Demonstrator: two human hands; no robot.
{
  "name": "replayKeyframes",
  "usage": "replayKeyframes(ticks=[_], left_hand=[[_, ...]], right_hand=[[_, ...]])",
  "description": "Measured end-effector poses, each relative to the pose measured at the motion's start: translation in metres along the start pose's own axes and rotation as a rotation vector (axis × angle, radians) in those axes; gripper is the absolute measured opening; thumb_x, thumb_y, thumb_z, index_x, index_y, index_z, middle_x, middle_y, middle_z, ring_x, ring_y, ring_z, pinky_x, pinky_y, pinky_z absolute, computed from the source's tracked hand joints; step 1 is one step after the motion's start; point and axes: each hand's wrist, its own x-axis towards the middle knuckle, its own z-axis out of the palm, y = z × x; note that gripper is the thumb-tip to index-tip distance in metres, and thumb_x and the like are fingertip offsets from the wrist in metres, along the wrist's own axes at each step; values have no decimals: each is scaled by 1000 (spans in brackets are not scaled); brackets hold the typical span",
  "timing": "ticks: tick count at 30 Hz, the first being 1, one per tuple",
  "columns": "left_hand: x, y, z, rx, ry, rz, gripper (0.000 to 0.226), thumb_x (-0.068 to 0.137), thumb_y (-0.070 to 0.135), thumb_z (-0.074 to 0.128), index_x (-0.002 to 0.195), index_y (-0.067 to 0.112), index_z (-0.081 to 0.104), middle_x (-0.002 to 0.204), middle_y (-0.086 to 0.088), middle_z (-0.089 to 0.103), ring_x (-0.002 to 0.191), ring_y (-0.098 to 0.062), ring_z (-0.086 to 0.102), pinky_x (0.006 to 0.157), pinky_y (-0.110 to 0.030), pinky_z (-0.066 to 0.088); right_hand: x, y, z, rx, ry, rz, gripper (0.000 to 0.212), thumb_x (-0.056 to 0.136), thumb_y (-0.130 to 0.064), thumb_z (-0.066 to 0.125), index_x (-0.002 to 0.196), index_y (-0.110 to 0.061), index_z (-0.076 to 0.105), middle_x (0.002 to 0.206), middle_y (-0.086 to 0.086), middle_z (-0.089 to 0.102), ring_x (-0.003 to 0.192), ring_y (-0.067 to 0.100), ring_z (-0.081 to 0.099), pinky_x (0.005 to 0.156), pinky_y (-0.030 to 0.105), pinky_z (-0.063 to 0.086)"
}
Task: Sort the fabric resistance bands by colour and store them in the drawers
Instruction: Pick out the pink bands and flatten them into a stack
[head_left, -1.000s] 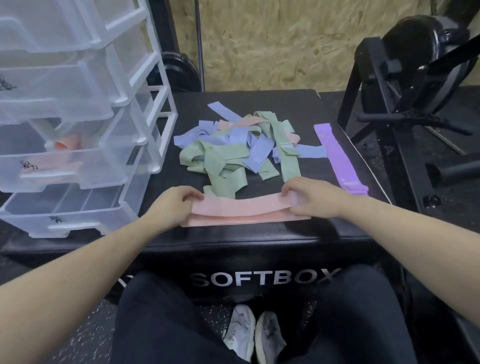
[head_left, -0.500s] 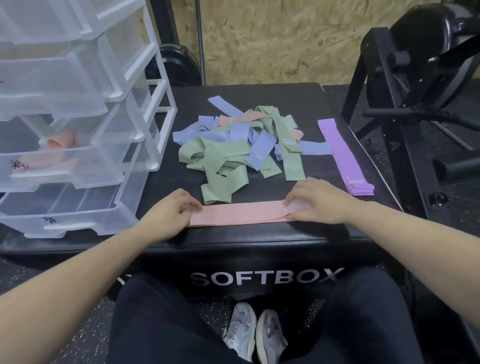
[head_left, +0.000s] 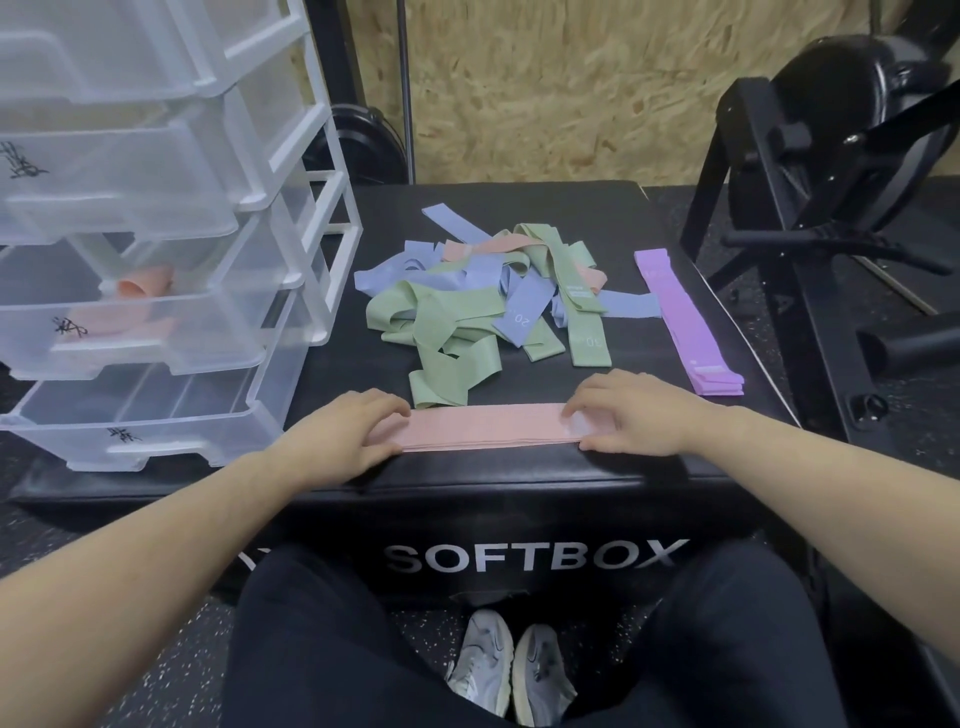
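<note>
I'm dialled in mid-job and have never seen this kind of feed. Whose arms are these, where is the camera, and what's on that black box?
There is no machine here. A person wears one wide-angle camera on the head, looking down at their own bare arms, knees and shoes.

The black padded box, marked SOFTBOX, is the work surface. The left hand and right hand each rest on one end of a flattened stack of pink bands at the near edge, fingers lying on top of it.

Behind lies a tangled pile of green, blue and pink bands. A neat purple stack lies at the right.

On the left stands a clear plastic drawer unit with its drawers pulled out; one drawer already holds pink bands.
</note>
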Motion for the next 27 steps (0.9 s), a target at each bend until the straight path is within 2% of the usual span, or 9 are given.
replayKeyframes(ticks=[3,6,11,13,15,18,20,23,27], left_hand=[[1,2,2,-2,-5,3,31,94,39,62,124,33,58,127,15,52,112,-14,50,102,-32,40],[2,4,4,-78,23,-8,28,91,29,67,118,29,61,127,14,53,116,-11,53,103,-25,38],[2,14,7,-158,27,1,35,91,13,64,125,22,60,130,11,53,116,-9,53,101,-19,34],[3,18,8,-143,24,16,35,91,15,62,125,23,59,127,12,53,113,-8,52,108,-29,33],[7,21,6,-85,89,14,28,91,26,60,119,24,62,121,13,56,110,-10,53,109,-40,31],[14,29,-3,-19,232,43,34,84,42,49,104,23,67,105,9,60,98,-18,56,93,-37,45],[23,37,-8,-25,281,62,23,87,34,56,103,23,67,105,9,60,95,-17,53,88,-36,46],[44,45,-14,-4,323,134,14,90,24,60,102,21,67,107,7,61,99,-18,55,90,-39,47],[79,57,-21,-1,320,167,18,91,21,59,106,18,67,110,4,62,105,-18,55,93,-33,43]], right_hand=[[1,0,2,29,-1,-7,33,90,-51,59,123,-43,58,129,-17,53,112,16,50,98,41,44],[0,-1,3,49,11,-3,32,91,-45,62,122,-40,60,128,-15,54,109,16,49,99,38,43],[-3,-2,4,121,66,49,30,89,-35,67,118,-34,64,126,-15,58,105,10,46,101,34,41],[-4,-2,1,123,71,48,32,88,-36,69,119,-33,64,125,-16,58,105,8,45,101,33,41],[-5,-4,-2,118,89,29,34,87,-39,70,120,-31,64,121,-18,59,105,4,44,100,31,40],[-1,-7,-7,152,172,25,24,91,-38,66,113,-29,66,112,-20,63,102,4,48,97,31,42],[3,-9,-11,169,218,33,21,93,-33,65,113,-28,67,113,-17,64,103,6,50,97,29,41],[13,-9,-14,185,239,50,22,93,-28,63,114,-28,67,114,-16,64,104,4,49,93,24,39],[31,-5,-15,237,283,87,23,91,-27,63,114,-30,66,116,-14,65,112,9,54,98,31,44]])
